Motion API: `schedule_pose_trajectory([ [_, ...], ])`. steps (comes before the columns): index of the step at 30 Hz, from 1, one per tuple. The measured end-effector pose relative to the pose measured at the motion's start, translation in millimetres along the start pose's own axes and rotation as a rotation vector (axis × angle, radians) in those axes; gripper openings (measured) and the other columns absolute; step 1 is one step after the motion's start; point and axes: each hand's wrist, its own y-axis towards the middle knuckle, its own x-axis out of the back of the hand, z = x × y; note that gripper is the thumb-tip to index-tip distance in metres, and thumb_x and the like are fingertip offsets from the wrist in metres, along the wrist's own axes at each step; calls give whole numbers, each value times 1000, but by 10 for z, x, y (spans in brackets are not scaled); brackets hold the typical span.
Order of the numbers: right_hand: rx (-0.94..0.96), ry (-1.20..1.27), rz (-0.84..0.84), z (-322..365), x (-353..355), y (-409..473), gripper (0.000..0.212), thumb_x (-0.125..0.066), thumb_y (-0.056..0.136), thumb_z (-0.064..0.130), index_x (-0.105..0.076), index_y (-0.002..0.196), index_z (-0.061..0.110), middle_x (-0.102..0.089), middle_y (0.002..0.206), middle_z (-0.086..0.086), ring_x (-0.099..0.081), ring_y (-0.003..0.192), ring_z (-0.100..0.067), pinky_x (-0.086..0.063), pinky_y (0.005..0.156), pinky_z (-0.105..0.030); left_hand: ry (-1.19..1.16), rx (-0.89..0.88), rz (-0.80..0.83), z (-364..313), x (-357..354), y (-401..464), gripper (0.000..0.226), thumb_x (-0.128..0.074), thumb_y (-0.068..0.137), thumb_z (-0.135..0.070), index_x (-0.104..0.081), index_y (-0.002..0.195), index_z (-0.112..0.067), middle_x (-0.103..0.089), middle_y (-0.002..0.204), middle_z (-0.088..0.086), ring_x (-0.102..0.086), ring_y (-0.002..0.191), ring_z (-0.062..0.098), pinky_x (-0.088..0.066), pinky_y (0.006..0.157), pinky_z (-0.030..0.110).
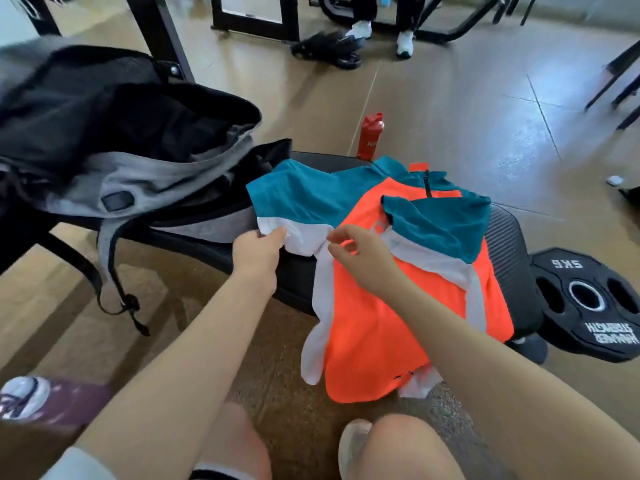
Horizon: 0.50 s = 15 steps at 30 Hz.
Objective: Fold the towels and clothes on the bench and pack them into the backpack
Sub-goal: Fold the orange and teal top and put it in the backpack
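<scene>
We see a shirt (408, 289) in orange, teal and white lying on the black counter (509, 237). Its bottom part hangs over the near edge of the counter, toward the floor. One teal sleeve is folded in over the orange chest. The other sleeve sticks out to the left, toward the backpack.

Our left hand (258, 249) is a grip grasping the white edge of that left sleeve. The thumb and fingers pinch the cloth tight. Our right hand (362, 259) is just beside it, over the white stripe where the sleeve meets the shirt body. Its fingers are bent and loose. We cannot tell if this grip pinches the cloth or only touches it.

The grey and black backpack (138, 140) sits on the left end of the counter, touching the shirt sleeve. Its top is wide open and the inside looks dark. A strap hangs down from it toward the floor.

A red bottle (370, 136) stands on the floor behind the counter. A black weight plate (588, 306) lies on the floor just beside the right end of the counter. Our bare knees show at the bottom. Far back, a person's white shoes (381, 34) stand near some black frames.
</scene>
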Motion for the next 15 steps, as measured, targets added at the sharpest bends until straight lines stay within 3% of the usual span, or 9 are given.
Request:
schedule_pose_trajectory([
  [2,-48,34,-19,-71,119,62,16,-57,88,8,-64,102,5,-63,97,-1,-54,78,-9,-41,76,-16,18,-102,74,-34,-55,-55,15,-58,85,-13,-63,94,-1,-61,82,8,-55,79,18,-41,61,26],
  [4,-115,134,-34,-92,245,155,15,-56,88,6,-64,100,8,-61,93,3,-53,71,-4,-41,72,-20,43,-338,79,-91,-184,-140,19,-55,81,-17,-62,84,1,-60,82,16,-53,79,19,-42,64,31],
  [5,-160,241,-30,-87,322,185,14,-53,89,6,-63,98,11,-60,90,5,-53,71,-3,-42,69,-22,97,-484,53,-119,-279,-182,25,-52,77,-22,-58,79,2,-57,83,19,-50,79,19,-40,66,32],
  [7,-245,533,-18,-45,504,224,16,-44,94,8,-59,94,15,-58,88,4,-55,72,-8,-42,62,-25,189,-723,57,-207,-524,-312,26,-48,71,-31,-50,72,-6,-48,84,16,-44,78,16,-32,69,21],
  [9,-314,808,-50,-48,727,259,21,-38,98,17,-58,94,14,-59,88,1,-56,69,-12,-45,56,-26,240,-848,205,-217,-847,-416,15,-50,71,-24,-46,72,-10,-45,88,13,-45,79,21,-31,71,17],
  [11,-383,889,-137,-186,921,303,29,-36,98,34,-60,93,19,-63,89,2,-59,73,-13,-50,66,-29,513,-905,383,-88,-1193,-442,20,-53,76,-23,-56,84,-5,-48,113,20,-50,105,32,-36,90,26],
  [12,-402,844,-181,-270,1001,323,30,-37,96,43,-60,92,23,-65,95,0,-61,83,-14,-51,78,-33,738,-872,471,12,-1322,-432,31,-56,81,-30,-58,101,-7,-39,136,17,-38,126,31,-30,104,37],
  [14,-403,550,-184,-475,1089,320,35,-45,83,59,-58,91,28,-64,105,-2,-60,100,-19,-46,95,-39,1018,-725,602,188,-1442,-367,56,-53,86,-47,-44,130,-14,-10,156,5,-12,142,24,-11,115,44],
  [15,-378,414,-144,-566,1106,301,34,-50,80,59,-58,93,28,-63,104,0,-58,101,-18,-44,94,-37,1023,-713,622,245,-1430,-329,62,-50,88,-48,-36,137,-13,-7,157,7,-10,143,24,-9,116,40],
])
